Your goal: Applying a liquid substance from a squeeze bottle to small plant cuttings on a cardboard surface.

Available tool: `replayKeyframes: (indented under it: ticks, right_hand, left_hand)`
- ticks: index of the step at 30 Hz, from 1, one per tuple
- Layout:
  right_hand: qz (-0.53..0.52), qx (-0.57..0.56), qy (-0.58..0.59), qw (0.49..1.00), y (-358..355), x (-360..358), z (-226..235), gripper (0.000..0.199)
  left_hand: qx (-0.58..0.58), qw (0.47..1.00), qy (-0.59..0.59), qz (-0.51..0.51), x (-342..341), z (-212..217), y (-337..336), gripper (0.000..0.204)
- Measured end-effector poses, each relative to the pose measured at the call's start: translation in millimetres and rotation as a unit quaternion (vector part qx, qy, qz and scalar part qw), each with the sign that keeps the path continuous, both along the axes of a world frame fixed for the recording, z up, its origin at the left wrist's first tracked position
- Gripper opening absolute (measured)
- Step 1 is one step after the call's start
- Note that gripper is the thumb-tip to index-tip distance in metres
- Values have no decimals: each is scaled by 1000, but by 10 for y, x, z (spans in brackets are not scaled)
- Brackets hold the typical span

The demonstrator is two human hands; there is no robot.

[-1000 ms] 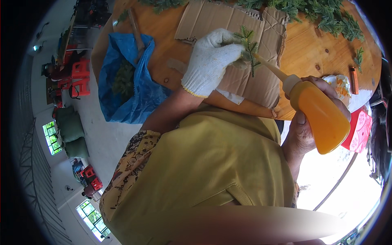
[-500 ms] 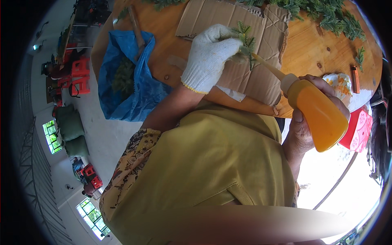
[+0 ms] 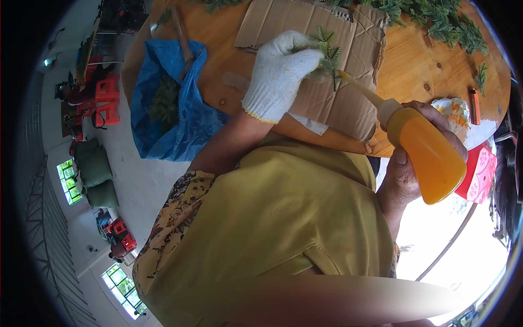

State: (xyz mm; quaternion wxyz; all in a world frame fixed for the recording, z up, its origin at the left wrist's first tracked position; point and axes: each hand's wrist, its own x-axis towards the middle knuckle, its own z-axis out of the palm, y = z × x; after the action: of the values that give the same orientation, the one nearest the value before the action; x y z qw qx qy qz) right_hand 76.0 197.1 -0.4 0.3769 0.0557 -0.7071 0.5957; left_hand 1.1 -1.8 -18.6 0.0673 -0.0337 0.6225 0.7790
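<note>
A small green sprig (image 3: 328,52) of needle-like leaves is pinched in my left hand (image 3: 280,73), which wears a white knit glove with a yellow hem. Bare fingers of my right hand (image 3: 406,158) wrap round a squeeze bottle (image 3: 430,155) of orange-yellow stuff with a pale cap and long tapered nozzle. The nozzle tip is beside the sprig's lower end; whether they touch I cannot tell. Beneath both hands lies flattened brown cardboard (image 3: 305,27).
On the wooden table (image 3: 408,65) are heaped green sprigs (image 3: 452,27), a loose sprig (image 3: 480,77), an orange stick-like item (image 3: 475,106) and a stained white wrapper (image 3: 452,111). A blue plastic bag (image 3: 141,125) with greenery hangs at the left edge. A red stool (image 3: 479,174) stands right.
The bottle has shifted very slightly right and down, its nozzle tip drawing a little away from the sprig. My left hand and the sprig have barely moved.
</note>
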Motion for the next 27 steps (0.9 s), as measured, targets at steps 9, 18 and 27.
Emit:
replayKeyframes:
  ticks: [9, 18, 27]
  right_hand:
    - [39, 84, -22, 995, 87, -11, 75, 57]
    - [53, 100, -22, 993, 80, -9, 89, 53]
    - [42, 27, 0, 999, 103, -15, -26, 51]
  left_hand:
    - [-31, 1000, 2, 2, -15, -7, 8, 9]
    - [0, 1000, -19, 22, -5, 14, 29, 7]
    - [-10, 1000, -19, -2, -38, -6, 2, 8]
